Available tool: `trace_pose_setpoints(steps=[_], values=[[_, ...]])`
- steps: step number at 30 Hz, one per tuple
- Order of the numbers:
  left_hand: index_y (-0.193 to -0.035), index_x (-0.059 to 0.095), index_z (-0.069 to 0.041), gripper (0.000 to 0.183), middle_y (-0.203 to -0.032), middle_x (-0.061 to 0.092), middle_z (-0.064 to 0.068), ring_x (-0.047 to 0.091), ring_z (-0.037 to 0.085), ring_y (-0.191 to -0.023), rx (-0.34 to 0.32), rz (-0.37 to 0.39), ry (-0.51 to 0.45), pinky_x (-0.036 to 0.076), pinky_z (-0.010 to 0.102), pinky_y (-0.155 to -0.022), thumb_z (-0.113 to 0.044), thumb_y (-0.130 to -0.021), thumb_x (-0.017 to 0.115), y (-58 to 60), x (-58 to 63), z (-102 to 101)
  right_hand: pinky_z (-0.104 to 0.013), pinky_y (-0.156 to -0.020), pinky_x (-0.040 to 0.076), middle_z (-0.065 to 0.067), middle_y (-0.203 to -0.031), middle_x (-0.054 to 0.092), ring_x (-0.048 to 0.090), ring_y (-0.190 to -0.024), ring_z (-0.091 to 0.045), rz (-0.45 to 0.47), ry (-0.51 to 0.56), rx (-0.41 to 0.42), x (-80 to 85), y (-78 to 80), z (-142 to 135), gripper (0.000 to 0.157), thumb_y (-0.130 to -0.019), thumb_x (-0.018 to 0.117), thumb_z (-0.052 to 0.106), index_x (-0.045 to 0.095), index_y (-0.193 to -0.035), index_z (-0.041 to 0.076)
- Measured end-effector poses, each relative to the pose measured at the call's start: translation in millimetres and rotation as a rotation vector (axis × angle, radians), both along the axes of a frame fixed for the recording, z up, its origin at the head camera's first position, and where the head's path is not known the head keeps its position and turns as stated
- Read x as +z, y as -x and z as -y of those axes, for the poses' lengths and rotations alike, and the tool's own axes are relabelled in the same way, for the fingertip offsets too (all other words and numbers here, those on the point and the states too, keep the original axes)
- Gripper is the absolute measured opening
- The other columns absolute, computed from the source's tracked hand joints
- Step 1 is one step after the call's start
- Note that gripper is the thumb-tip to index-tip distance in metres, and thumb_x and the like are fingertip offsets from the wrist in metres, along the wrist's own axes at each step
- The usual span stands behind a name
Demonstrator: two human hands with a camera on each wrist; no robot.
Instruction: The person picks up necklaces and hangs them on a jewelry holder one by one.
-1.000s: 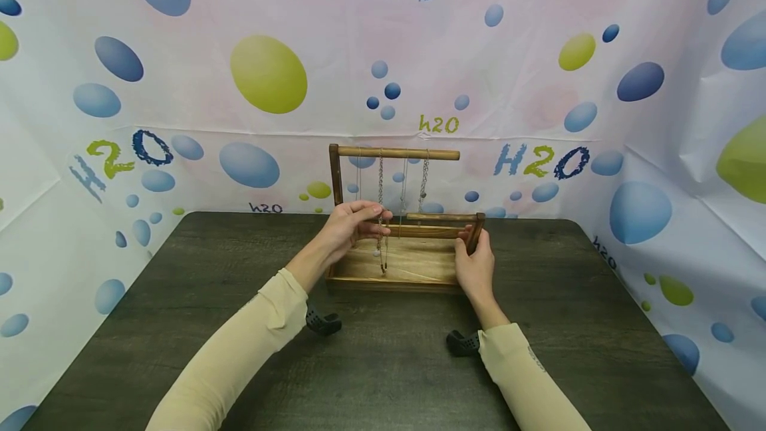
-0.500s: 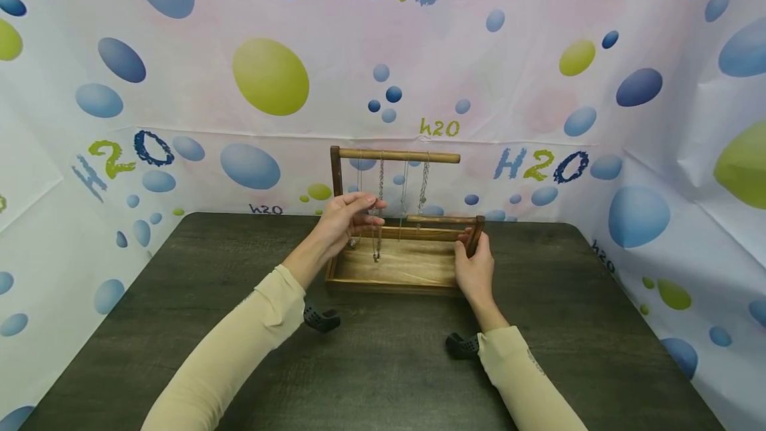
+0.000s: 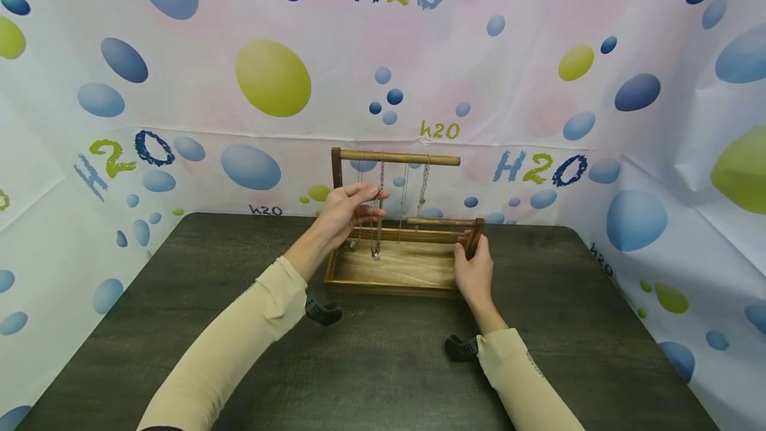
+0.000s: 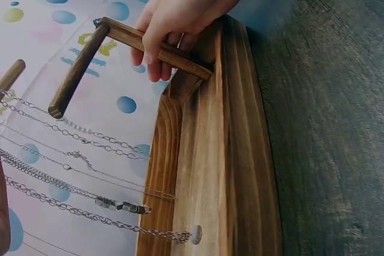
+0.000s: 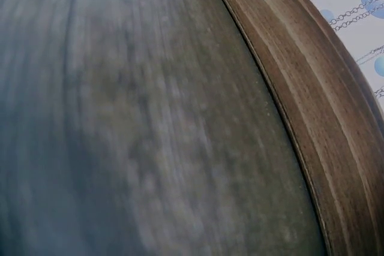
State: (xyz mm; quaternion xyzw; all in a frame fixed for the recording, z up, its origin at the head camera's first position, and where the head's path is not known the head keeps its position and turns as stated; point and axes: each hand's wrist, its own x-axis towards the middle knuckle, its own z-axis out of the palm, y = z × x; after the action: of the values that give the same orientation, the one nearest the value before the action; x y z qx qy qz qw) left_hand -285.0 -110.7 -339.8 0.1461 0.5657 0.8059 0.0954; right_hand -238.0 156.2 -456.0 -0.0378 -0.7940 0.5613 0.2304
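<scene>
A wooden jewelry stand [image 3: 389,281] has a tray base, a high bar [image 3: 443,160] on the left post and a lower bar [image 3: 443,221] on the right post. My left hand [image 3: 338,218] pinches a silver chain necklace [image 3: 376,255], which dangles over the tray. Several other necklaces [image 3: 423,185] hang from the high bar. My right hand [image 3: 475,278] grips the stand at its right post; the left wrist view also shows this right hand [image 4: 192,4] around the post [image 4: 156,49]. Metal beads [image 4: 120,205] and a round pendant [image 4: 196,235] show there on two chains.
The stand is on a dark wood-grain table [image 3: 383,371]. Behind it hangs a white backdrop [image 3: 503,72] with blue and green spots. Mostly table surface [image 5: 150,118] and the stand's wooden side [image 5: 312,106] fill the right wrist view.
My left hand has risen a little with the necklace, whose lower end now hangs higher above the tray. My right hand stays at the right post.
</scene>
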Motion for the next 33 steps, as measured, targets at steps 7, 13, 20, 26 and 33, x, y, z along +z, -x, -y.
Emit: trace_pose_setpoints(steps=[7, 13, 20, 26, 33], values=[[-0.114, 0.071, -0.003, 0.017, -0.102, 0.076, 0.004, 0.073, 0.014, -0.072, 0.013, -0.008, 0.011, 0.060, 0.034, -0.074, -0.010, -0.100, 0.064, 4.3, 4.0, -4.1, -0.050, -0.096, 0.047, -0.017, -0.124, 0.061, 0.058, -0.116, -0.033, -0.009, 0.004, 0.001, 0.1, -0.6, 0.7, 0.034, -0.103, 0.057, 0.013, 0.050, -0.135, 0.004], [-0.120, 0.070, -0.002, 0.022, -0.105, 0.076, 0.004, 0.073, 0.014, -0.073, 0.013, -0.019, 0.013, 0.060, 0.033, -0.072, -0.008, -0.100, 0.064, 7.6, 6.2, -7.4, -0.049, -0.095, 0.048, -0.017, -0.123, 0.061, 0.059, -0.115, -0.032, -0.010, 0.009, 0.005, 0.0, -0.5, 0.3, 0.035, -0.103, 0.057, 0.012, 0.049, -0.136, 0.004], [-0.123, 0.069, -0.001, 0.024, -0.106, 0.075, 0.004, 0.072, 0.014, -0.073, 0.001, -0.041, -0.008, 0.059, 0.029, -0.067, -0.004, -0.099, 0.064, 11.3, 4.5, -10.8, -0.049, -0.094, 0.048, -0.016, -0.123, 0.061, 0.059, -0.114, -0.032, -0.005, 0.011, 0.008, -1.0, 0.5, -0.8, 0.037, -0.103, 0.057, 0.012, 0.048, -0.137, 0.002], [-0.123, 0.069, -0.002, 0.024, -0.106, 0.075, 0.003, 0.072, 0.013, -0.073, 0.018, -0.043, 0.016, 0.059, 0.029, -0.067, -0.005, -0.099, 0.064, 14.2, 2.2, -13.2, -0.049, -0.096, 0.047, -0.016, -0.123, 0.061, 0.058, -0.115, -0.031, -0.006, 0.010, 0.002, -0.5, 1.1, -1.1, 0.036, -0.103, 0.058, 0.013, 0.049, -0.137, 0.003], [-0.123, 0.068, -0.001, 0.025, -0.105, 0.075, 0.004, 0.072, 0.014, -0.073, 0.020, -0.054, 0.017, 0.059, 0.028, -0.067, -0.004, -0.099, 0.063, 17.6, 2.5, -16.7, -0.048, -0.096, 0.047, -0.015, -0.123, 0.061, 0.058, -0.115, -0.031, -0.014, 0.019, 0.009, 0.6, 0.2, -0.6, 0.034, -0.103, 0.058, 0.014, 0.050, -0.135, 0.006]])
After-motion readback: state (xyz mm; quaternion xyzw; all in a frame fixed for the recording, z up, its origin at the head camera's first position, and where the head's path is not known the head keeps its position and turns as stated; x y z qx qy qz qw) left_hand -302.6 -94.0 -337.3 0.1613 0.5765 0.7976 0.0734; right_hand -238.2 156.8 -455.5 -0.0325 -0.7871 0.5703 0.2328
